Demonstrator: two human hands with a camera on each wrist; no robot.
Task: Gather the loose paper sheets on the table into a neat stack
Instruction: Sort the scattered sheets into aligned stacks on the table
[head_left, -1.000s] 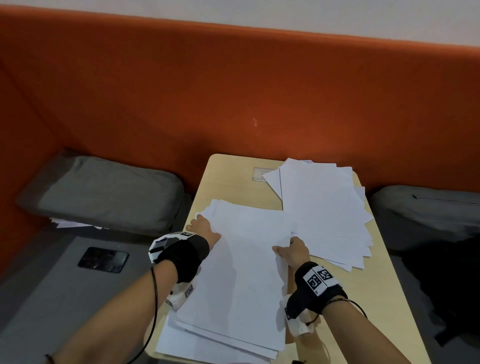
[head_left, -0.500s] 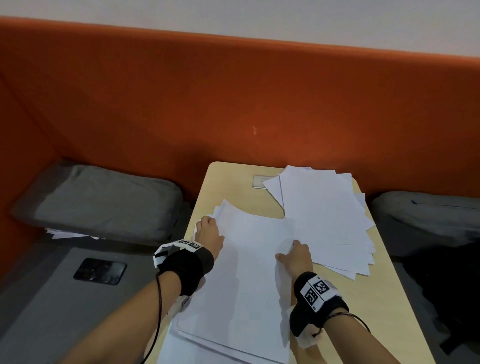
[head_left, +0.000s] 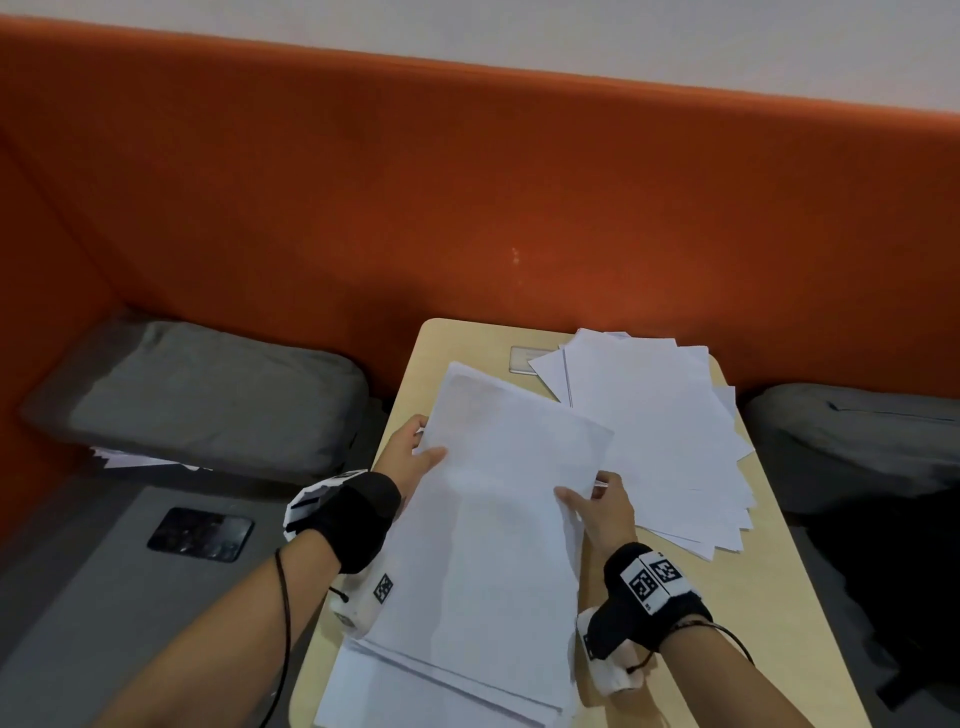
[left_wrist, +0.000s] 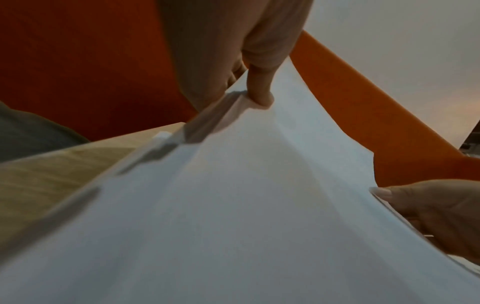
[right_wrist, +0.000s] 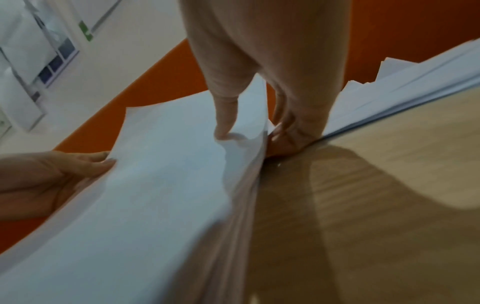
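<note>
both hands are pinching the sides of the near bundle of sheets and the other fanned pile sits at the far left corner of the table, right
Not quite. The fanned pile sits at the far right corner of the table, not the far left; the head view shows it. The rest holds: the left hand and the right hand each pinch a side of the near bundle of sheets.

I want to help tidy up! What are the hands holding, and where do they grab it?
Both hold the paper bundle: left hand on its left edge, right hand on its right.

Both hands (head_left: 415, 457) have apparently lifted the sheets' (head_left: 498, 499) far end.
</note>
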